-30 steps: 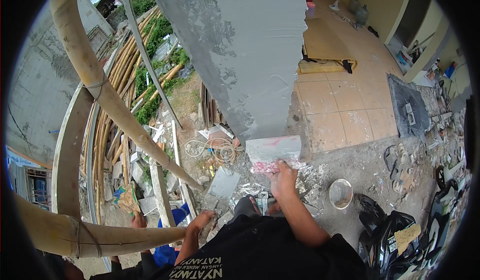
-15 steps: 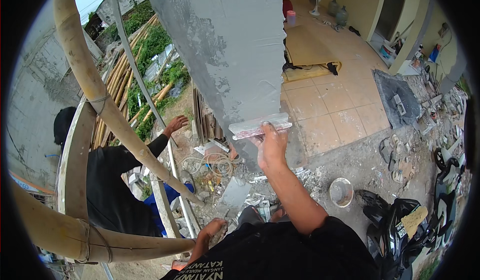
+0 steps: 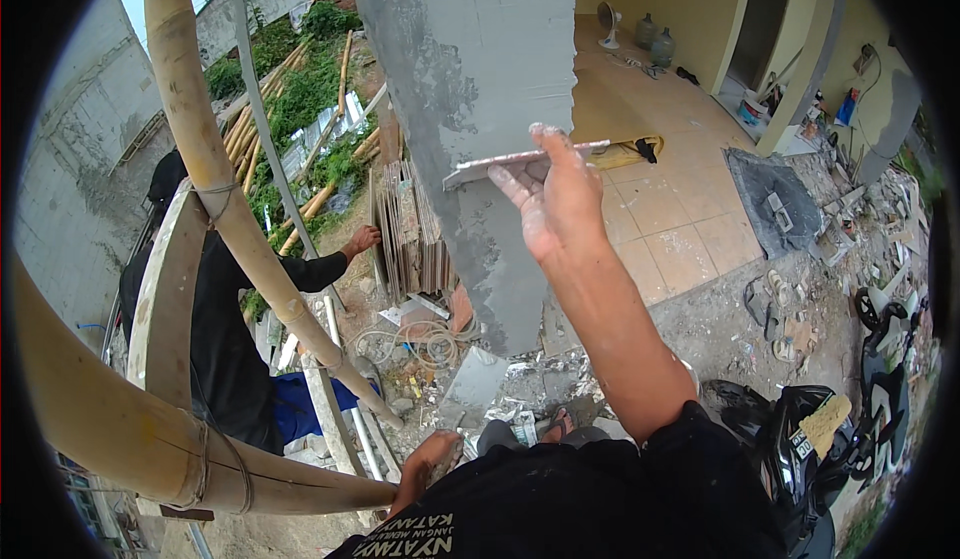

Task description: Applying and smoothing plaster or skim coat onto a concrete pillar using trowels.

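Observation:
My right hand (image 3: 560, 194), whitened at the fingers, grips a wide flat plastering blade (image 3: 470, 170) streaked white and pink. The blade lies against or very near a grey plastered column (image 3: 470, 79), which has smooth and darker patchy areas. Low at centre, my left hand (image 3: 438, 451) is closed beside the horizontal bamboo pole (image 3: 280, 481); what its fingers hold is too hidden to name.
Bamboo poles (image 3: 195, 109) and timber uprights frame the left. A co-worker in dark clothing (image 3: 230, 349) reaches toward stacked boards (image 3: 400, 229). Right are a tiled floor (image 3: 680, 249), a bucket (image 3: 752, 109), a black motorbike (image 3: 780, 439) and rubble (image 3: 800, 329). Cord (image 3: 420, 344) lies coiled below.
My right hand has risen with the blade, sweeping up the column. The co-worker has come up at left and now reaches toward the boards. The view has shifted slightly.

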Tool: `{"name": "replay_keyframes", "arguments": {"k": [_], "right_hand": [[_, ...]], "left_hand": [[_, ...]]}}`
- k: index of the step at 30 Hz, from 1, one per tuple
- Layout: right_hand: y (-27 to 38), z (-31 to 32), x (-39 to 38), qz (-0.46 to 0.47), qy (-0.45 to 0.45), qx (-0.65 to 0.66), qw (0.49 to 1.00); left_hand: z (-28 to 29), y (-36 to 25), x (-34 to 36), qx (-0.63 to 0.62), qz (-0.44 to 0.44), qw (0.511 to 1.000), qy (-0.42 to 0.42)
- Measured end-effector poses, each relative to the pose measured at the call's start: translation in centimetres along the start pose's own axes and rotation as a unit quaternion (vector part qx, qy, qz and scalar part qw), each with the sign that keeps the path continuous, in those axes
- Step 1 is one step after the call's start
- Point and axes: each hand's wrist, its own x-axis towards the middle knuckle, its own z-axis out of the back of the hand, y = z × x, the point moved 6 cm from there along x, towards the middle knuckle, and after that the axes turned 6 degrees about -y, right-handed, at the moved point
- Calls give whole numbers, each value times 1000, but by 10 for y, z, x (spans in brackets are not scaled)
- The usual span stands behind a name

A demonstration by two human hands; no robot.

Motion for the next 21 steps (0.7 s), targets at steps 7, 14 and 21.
{"name": "replay_keyframes", "arguments": {"k": [7, 14, 21], "right_hand": [[43, -47, -10, 2, 38, 21, 999], [114, -4, -99, 152, 161, 17, 975], [108, 187, -71, 303, 73, -33, 950]], "left_hand": [[-1, -6, 7, 69, -124, 990, -17], [-7, 26, 9, 177, -270, 943, -82], [5, -56, -14, -65, -90, 994, 14]]}}
